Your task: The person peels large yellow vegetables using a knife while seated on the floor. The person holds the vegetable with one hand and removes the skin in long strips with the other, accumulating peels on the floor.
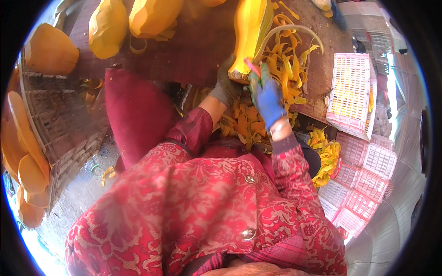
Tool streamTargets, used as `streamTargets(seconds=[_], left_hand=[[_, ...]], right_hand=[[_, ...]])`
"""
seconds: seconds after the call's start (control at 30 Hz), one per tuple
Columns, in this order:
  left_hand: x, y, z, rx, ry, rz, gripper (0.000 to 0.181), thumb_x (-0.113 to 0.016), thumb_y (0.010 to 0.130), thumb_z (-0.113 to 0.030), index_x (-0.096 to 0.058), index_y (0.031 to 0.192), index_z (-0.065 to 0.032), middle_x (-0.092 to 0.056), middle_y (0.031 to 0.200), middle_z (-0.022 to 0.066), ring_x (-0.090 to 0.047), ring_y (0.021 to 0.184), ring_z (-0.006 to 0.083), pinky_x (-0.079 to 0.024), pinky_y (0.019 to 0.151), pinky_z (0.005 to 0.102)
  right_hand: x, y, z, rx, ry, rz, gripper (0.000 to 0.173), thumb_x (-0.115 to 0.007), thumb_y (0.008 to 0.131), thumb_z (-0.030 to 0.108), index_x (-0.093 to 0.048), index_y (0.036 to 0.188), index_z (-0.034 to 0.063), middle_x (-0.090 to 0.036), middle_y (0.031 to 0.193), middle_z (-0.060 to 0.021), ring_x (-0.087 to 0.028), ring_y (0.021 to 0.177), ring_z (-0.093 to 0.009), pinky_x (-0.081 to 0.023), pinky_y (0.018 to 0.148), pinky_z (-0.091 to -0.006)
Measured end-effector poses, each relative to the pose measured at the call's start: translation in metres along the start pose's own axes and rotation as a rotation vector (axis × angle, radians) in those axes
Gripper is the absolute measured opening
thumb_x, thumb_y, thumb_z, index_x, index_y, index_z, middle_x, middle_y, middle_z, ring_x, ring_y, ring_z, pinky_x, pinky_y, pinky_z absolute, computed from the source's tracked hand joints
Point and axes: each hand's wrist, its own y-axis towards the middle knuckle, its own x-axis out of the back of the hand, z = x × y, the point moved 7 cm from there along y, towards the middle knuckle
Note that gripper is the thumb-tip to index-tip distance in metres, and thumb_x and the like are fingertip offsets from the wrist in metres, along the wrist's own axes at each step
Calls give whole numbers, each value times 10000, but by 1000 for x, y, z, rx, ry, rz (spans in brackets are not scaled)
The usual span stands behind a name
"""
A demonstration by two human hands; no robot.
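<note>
A long yellow squash [249, 38], partly peeled, lies on the brown table [197, 58] with its narrow end towards me. My left hand [226, 82], in a dirty grey glove, grips that near end from the left side. In a blue and green glove, my right hand [267, 95] is closed around a tool with a pink handle [252, 67], probably a peeler, beside the squash; its blade is blurred. A long pale strip of peel [304, 28] arches out to the right. Curled yellow peelings [288, 69] are heaped right of the squash.
Peeled squashes [107, 29] lie at the table's far left. More orange peelings [245, 120] are piled below my hands. A crate holding large orange pieces [32, 174] stands at left. To the right are a white plastic crate [348, 86], yellow peels [323, 155] and stacked pink-white crates [366, 183].
</note>
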Motion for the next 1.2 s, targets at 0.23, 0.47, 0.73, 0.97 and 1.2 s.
streamTargets(seconds=[0.23, 0.47, 0.73, 0.97, 1.2], left_hand=[[-25, -23, -9, 177, 384, 157, 582, -617, 897, -525, -542, 1253, -71, -662, 1066, 132, -663, 875, 294, -581, 670, 446], [-27, -15, -21, -28, 235, 121, 549, -657, 868, -459, -545, 1223, -56, -657, 966, 136, -649, 657, 279, -523, 435, 361], [-33, -6, -28, -42, 254, 143, 554, -636, 867, -499, -555, 1227, -85, -664, 945, 115, -655, 687, 273, -517, 436, 378], [-12, -3, -25, -58, 202, -1, 536, -536, 925, -529, -573, 1211, -78, -672, 983, 127, -652, 686, 246, -471, 404, 349], [-21, -2, -24, -93, 146, -42, 539, -639, 869, -456, -568, 1245, -76, -684, 1062, 90, -673, 800, 235, -534, 504, 387]], right_hand=[[46, -56, -19, -181, 950, -70, 450, -648, 931, 127, -546, 1367, 84, -668, 1232, -51, -420, 564, 33, -326, 463, -140], [82, 52, -75, -212, 1076, -186, 412, -551, 979, 308, -569, 1331, 93, -651, 825, 1, -485, 510, -55, -370, 403, -205], [38, 283, -16, -180, 721, -16, 229, -601, 944, 321, -687, 956, 109, -562, 636, 18, -505, 497, -116, -393, 433, -304], [2, 225, -37, -9, 114, -238, 321, -557, 950, 291, -654, 1130, 43, -690, 854, -225, -707, 782, -348, -532, 661, -424], [-10, -18, -29, -285, 920, 327, 418, -521, 1010, 234, -533, 1403, 91, -694, 937, -10, -512, 587, -67, -400, 499, -248]])
